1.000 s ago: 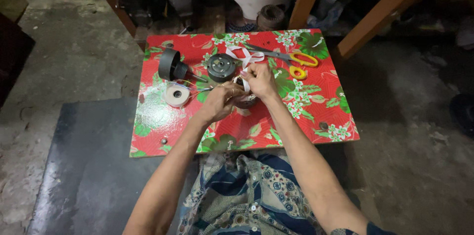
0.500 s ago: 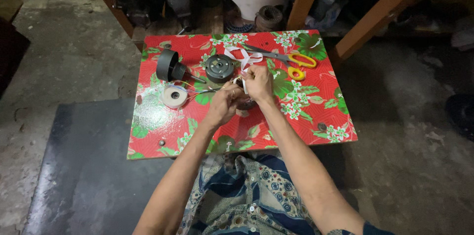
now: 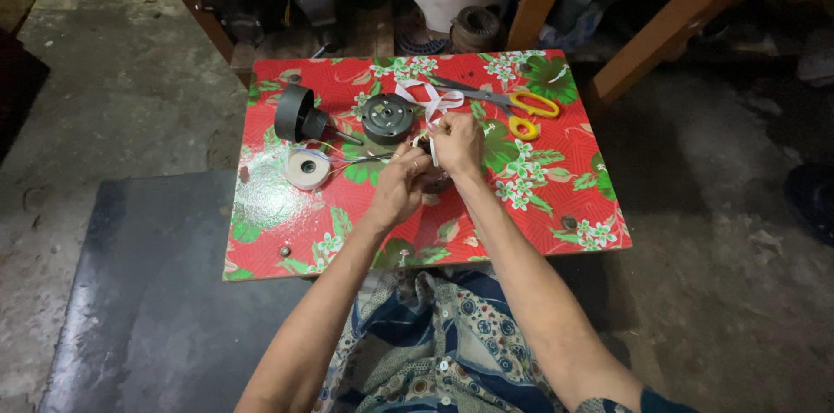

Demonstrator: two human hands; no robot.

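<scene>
A low table [image 3: 556, 196] covered in red cloth with green and white flowers stands on a rough grey concrete floor [image 3: 113, 92], with a dark mat [image 3: 148, 291] under its near left corner and slanting wooden legs [image 3: 669, 39] of other furniture behind it.

Nearest the camera, both forearms reach forward over a patterned blue garment [image 3: 434, 343] and meet just past the middle of the table. The left hand [image 3: 398, 189] is curled around the near side of a small round wound part [image 3: 432, 177], fingers closed on it. The right hand [image 3: 456, 142] sits directly above and behind it, fingertips pinched on a strip of white ribbon [image 3: 432, 100] that runs from the grip up and away in a loose loop. The part itself is mostly hidden between the two hands, so its shape cannot be told closely.

Left of the grip lies a roll of white tape [image 3: 307, 169], flat on the cloth, with thin wires [image 3: 356, 161] running between it and the hands. Just beyond the grip sits a round dark grey housing [image 3: 387, 118]. Farther left of that, a black cup-shaped piece with a shaft [image 3: 300, 116] lies on its side. Beyond and to the right, scissors with yellow handles [image 3: 512, 105] lie flat, blades pointing towards the ribbon.
</scene>
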